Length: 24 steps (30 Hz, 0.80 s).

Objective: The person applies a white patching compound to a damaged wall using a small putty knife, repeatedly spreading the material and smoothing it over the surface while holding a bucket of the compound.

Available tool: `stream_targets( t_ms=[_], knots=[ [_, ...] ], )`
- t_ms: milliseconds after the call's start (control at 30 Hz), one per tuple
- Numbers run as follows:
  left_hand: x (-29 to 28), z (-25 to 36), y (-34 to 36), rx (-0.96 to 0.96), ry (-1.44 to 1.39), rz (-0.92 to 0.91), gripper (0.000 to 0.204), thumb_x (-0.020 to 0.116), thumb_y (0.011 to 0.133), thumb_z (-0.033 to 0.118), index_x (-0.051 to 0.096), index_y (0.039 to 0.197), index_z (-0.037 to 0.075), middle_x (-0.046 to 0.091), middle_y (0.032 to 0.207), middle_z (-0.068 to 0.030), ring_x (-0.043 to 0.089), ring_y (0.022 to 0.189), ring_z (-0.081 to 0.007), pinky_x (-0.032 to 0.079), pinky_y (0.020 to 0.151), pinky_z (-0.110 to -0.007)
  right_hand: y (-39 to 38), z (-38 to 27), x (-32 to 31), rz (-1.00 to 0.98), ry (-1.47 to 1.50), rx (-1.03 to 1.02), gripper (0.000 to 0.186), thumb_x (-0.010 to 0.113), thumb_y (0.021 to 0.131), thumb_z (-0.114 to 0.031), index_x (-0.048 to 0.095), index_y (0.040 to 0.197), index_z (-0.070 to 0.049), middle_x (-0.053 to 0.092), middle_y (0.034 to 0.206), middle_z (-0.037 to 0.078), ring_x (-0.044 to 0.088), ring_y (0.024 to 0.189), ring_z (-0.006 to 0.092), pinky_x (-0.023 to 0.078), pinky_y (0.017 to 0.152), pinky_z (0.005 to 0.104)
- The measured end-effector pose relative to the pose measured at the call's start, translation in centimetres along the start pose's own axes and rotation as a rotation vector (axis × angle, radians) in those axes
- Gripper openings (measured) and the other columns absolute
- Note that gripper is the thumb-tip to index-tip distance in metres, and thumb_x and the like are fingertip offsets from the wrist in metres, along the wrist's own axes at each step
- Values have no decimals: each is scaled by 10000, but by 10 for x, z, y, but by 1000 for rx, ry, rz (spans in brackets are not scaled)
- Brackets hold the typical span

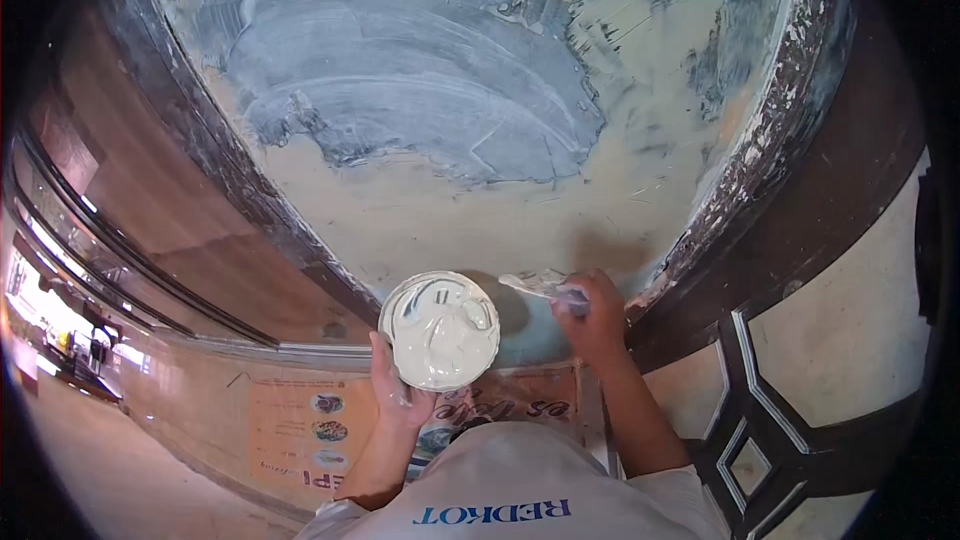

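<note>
My left hand (390, 380) holds a round white tub or lid (384, 328) from its lower left side, fingers closed around the edge. Creamy white putty (445, 342) with smeared ridges fills it. To the right, my right hand (598, 320) grips a putty knife (535, 284) whose blade points left and carries whitish putty. A gap separates the knife from the tub. Both are in front of a wall panel (450, 220) painted pale cream. A large, uneven grey-blue patch (410, 65) with pale streaks covers its upper part.
A dark, worn frame (215, 130) borders the panel on the left; a chipped, white-speckled one (765, 135) borders it on the right. Below lies an orange printed sheet (285, 430). Dark-and-cream patterned panelling (800, 380) stands at right. A bright opening (50, 300) shows far left.
</note>
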<state>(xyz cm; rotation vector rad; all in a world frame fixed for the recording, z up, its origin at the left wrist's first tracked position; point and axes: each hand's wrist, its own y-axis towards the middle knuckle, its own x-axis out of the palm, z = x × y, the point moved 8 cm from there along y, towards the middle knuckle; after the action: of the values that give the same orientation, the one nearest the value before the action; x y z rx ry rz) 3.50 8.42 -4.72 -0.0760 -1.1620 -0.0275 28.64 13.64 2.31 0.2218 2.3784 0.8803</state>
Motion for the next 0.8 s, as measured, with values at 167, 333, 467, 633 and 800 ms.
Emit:
stream_targets(
  t_ms=[167, 333, 467, 633, 800],
  knots=[
    [2, 0, 4, 43, 35, 15, 636, 396, 1001, 508, 378, 1459, 67, 451, 1462, -147, 467, 1320, -316, 392, 1104, -468, -13, 69, -7, 193, 327, 354, 208, 758, 808, -127, 606, 914, -32, 641, 831, 102, 614, 712, 175, 499, 638, 314],
    [7, -1, 6, 26, 5, 29, 631, 394, 1000, 506, 391, 1453, 67, 457, 1458, -149, 477, 1314, -317, 395, 1102, -467, 24, 59, -41, 337, 416, 261, 265, 733, 870, -154, 536, 962, -4, 669, 845, 103, 612, 732, 110, 496, 641, 272],
    [-1, 2, 6, 20, -3, 81, 634, 397, 998, 510, 392, 1450, 66, 463, 1452, -150, 488, 1304, -315, 401, 1097, -471, 49, 39, -50, 359, 256, 171, 269, 737, 867, -155, 540, 970, -3, 669, 824, 95, 614, 731, 109, 501, 647, 281],
    [-4, 10, 6, 26, 115, 80, 670, 425, 971, 558, 410, 1437, 77, 467, 1448, -133, 474, 1308, -307, 380, 1102, -461, 62, 42, -45, 330, 211, 256, 301, 711, 889, -241, 560, 973, 6, 673, 824, 117, 641, 738, 151, 508, 668, 307],
    [-7, 15, 4, 38, 57, 83, 662, 384, 990, 540, 383, 1452, 66, 457, 1454, -156, 494, 1295, -324, 420, 1080, -472, 57, 48, -56, 420, 117, 259, 337, 702, 893, -283, 570, 999, 9, 672, 842, 130, 642, 759, 191, 507, 702, 339]
  ],
)
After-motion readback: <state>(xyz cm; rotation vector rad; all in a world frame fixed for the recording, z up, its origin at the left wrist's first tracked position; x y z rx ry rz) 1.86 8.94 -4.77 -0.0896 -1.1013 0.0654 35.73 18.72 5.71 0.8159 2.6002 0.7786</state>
